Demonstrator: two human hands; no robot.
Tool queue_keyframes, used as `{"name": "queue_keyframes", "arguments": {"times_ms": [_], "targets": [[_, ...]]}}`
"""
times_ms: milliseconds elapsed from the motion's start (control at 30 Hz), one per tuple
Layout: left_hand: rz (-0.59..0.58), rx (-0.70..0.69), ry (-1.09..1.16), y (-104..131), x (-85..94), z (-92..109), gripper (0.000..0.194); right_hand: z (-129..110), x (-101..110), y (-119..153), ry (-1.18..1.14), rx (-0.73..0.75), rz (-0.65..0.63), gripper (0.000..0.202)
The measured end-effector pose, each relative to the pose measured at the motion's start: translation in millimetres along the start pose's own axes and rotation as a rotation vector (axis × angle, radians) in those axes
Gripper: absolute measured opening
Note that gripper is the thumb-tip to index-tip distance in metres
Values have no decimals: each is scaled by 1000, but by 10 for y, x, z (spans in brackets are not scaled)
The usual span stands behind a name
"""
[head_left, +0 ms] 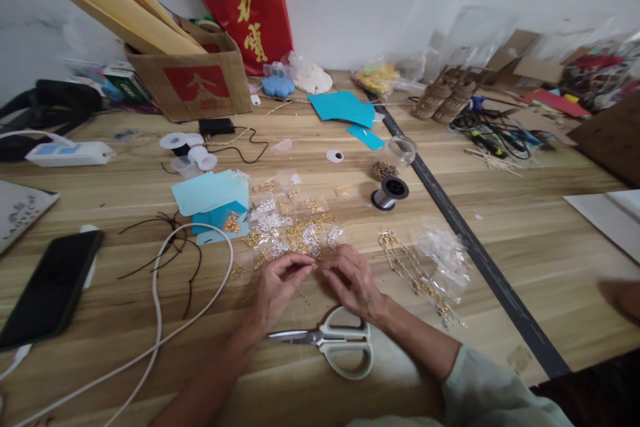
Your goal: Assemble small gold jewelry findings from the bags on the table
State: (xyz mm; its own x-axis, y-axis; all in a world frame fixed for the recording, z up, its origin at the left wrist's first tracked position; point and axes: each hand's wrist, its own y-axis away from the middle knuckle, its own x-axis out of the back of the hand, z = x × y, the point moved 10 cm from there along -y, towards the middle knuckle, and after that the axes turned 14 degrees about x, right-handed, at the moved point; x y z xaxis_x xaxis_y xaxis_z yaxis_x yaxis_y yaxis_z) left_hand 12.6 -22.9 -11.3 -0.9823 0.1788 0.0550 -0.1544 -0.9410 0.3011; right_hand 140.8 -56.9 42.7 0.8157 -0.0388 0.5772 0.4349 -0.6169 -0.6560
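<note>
My left hand [284, 281] pinches thumb against forefinger, and a thin bit of chain [303, 296] shows just below its fingertips. Close beside it, my right hand [351, 281] is closed too, its fingertips almost meeting the left ones. Whatever sits between the fingers is too small to make out. Just beyond both hands lie gold and silver jewellery findings [305, 235] in loose heaps and small clear bags. Scissors [330, 341] with pale handles rest on the table nearer me, blades pointing left. Right of my right hand are beaded gold chains [417, 273].
A spool of wire [389, 193] and a tipped jar of beads [393, 159] stand beyond the hands. White cable [159, 280], a phone [47, 287] and blue cards [213, 195] lie left. A dark strip [465, 233] crosses the table; a cardboard box [193, 83] stands at the back.
</note>
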Motion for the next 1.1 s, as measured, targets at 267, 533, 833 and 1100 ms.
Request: {"name": "queue_keyframes", "arguments": {"times_ms": [267,533,833,1100], "targets": [[4,-55,-37,7,-7,46,7,-23,-10,-26,-19,9,-17,9],[-1,-81,-67,30,-21,70,7,-5,-14,-14,-19,3,-8,9],[14,-78,-53,33,-4,82,7,0,-16,-10,-10,-1,-13,9],[22,-99,-55,36,-1,122,6,-3,-35,-16,-18,-4,-28,9]]}}
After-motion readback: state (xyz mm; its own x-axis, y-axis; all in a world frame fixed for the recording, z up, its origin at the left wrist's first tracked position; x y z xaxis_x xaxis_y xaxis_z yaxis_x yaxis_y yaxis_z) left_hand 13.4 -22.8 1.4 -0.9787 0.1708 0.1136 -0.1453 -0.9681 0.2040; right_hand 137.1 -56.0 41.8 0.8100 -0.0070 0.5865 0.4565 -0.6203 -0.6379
